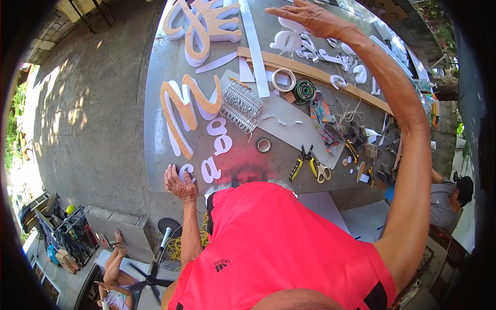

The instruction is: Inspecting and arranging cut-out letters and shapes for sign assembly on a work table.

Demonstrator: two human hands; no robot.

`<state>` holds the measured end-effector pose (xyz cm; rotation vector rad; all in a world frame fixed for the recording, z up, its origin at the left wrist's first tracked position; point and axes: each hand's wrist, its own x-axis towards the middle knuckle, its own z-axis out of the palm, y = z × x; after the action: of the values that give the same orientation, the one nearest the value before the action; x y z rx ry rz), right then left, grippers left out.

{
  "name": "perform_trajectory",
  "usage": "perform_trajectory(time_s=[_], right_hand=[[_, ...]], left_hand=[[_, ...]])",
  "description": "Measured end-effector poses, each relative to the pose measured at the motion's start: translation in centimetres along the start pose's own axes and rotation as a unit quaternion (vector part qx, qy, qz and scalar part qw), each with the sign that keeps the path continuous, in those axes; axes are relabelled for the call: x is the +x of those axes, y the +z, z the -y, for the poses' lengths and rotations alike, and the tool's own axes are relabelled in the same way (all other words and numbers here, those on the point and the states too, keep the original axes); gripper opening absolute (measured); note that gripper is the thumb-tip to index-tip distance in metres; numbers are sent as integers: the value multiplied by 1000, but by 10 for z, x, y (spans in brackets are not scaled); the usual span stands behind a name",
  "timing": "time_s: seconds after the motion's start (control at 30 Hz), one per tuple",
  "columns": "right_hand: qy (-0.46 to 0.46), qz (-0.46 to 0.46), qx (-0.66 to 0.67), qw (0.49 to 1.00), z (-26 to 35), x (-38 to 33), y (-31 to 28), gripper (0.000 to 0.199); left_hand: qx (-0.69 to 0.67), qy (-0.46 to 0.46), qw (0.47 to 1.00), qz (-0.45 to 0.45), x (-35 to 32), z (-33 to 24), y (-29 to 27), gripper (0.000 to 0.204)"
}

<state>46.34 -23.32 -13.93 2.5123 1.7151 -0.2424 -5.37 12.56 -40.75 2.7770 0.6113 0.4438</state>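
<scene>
My left hand point(182, 187) rests at the table's near left edge with thumb and fingers apart. It touches or lies right beside a small white letter cutout point(187, 169). Another white cutout point(210, 170) lies just right of it. Farther up stands a large raised letter point(189, 106) with white sides and a tan face. My right arm reaches across the far side of the table. There my right hand point(316, 19) is stretched out flat, fingers pointing left, above white foam-like letters point(288, 40). Whether it touches them I cannot tell. A crown-shaped piece point(222, 23) lies left of that hand.
On the metal table point(160, 57) lie tape rolls point(263, 145), pliers point(297, 168), scissors point(323, 173), a coiled white strip point(243, 106) and long tan strips point(320, 77). One person point(449, 199) is at the right. Another sits lower left near a fan point(151, 280).
</scene>
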Motion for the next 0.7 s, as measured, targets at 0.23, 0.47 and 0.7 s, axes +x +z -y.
perform_trajectory(time_s=[0.23, 0.47, 0.7], right_hand=[[-38, 53, 8, 998, 25, 6, -37, 74], [30, -50, -76, 995, 69, -1, -23, 100], [-33, -113, 177, 977, 164, -4, -22, 101]], left_hand=[[-16, 3, 1000, -7, -4, 3, -6, 53], [-24, -26, 991, -129, 27, -24, -50, 42], [-752, -125, 621, 181, 110, -197, -109, 62]])
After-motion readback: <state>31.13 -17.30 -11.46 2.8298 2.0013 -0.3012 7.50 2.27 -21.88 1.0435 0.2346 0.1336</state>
